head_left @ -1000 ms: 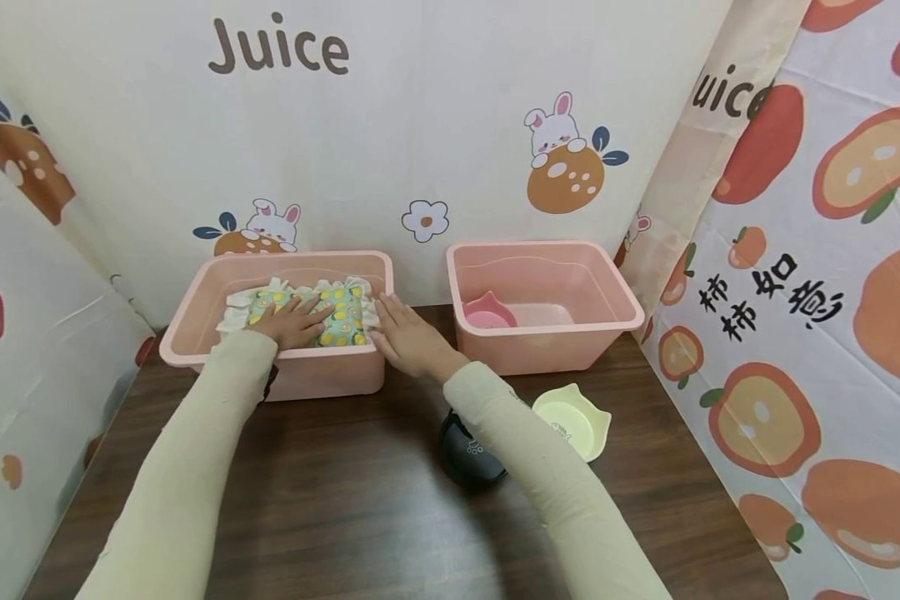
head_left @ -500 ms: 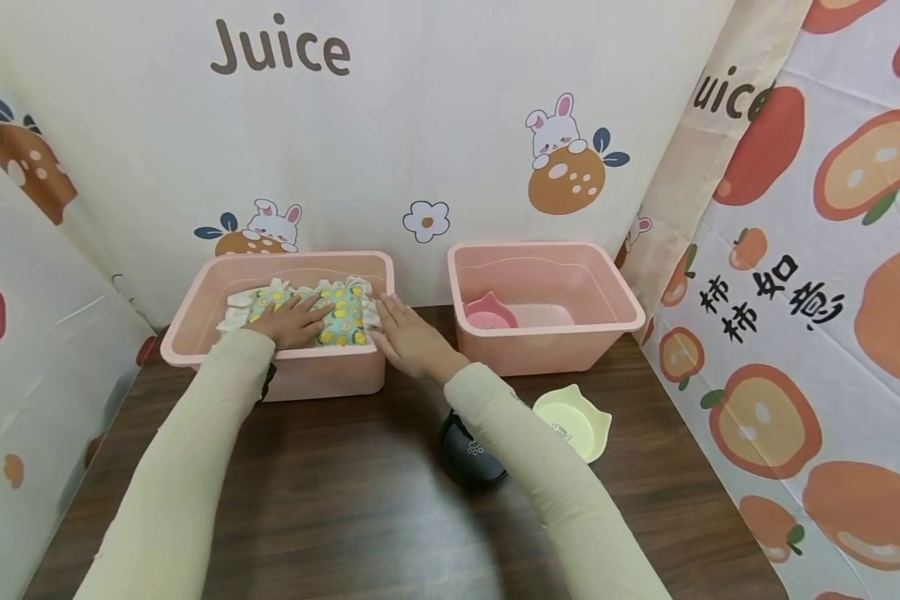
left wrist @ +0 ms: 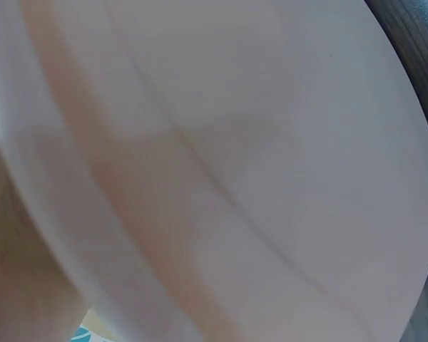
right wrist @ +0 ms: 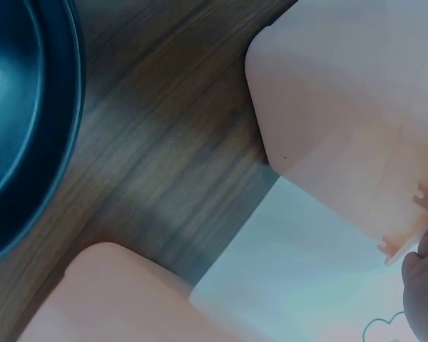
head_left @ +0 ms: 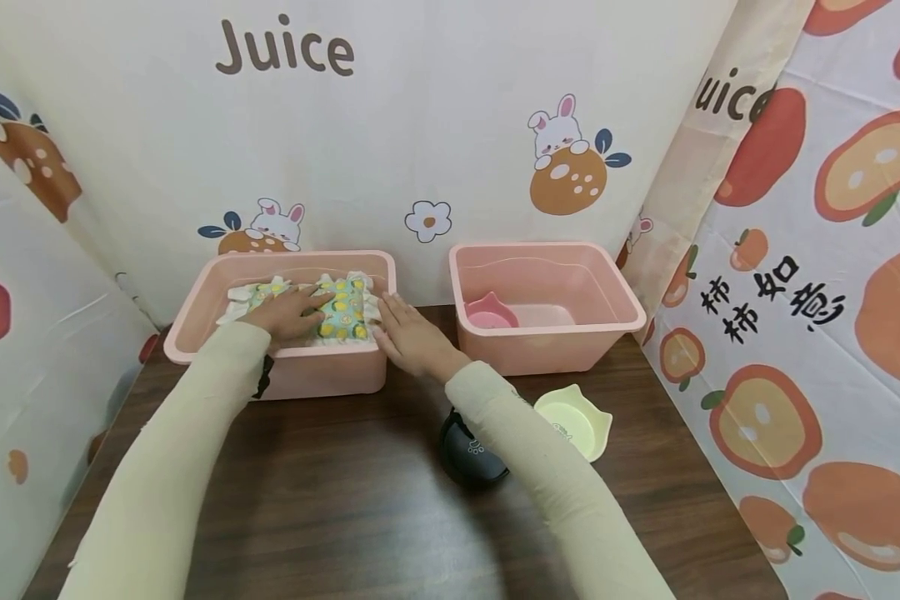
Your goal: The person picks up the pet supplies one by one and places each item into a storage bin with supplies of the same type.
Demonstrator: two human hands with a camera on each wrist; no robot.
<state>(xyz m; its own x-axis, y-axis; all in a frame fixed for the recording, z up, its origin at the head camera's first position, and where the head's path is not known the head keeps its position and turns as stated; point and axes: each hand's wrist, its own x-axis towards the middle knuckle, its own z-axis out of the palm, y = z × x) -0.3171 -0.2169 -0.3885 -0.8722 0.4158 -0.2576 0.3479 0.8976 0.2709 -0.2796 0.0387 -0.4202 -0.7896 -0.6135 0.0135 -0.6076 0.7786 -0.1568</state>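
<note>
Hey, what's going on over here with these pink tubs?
A person's left hand rests on a frilled, fruit-print cloth item inside the left tub, while the right hand is at that tub's right end. The right tub holds a small pink cat-eared dish. On the wooden table, a black bowl and a pale yellow dish sit outside the tubs, with neither hand on them.

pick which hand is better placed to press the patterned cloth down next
Left, I'd judge: the left hand lies over the patterned cloth in the left tub. The right hand is at that tub's right end, so it seems better suited to steadying the tub.
</note>
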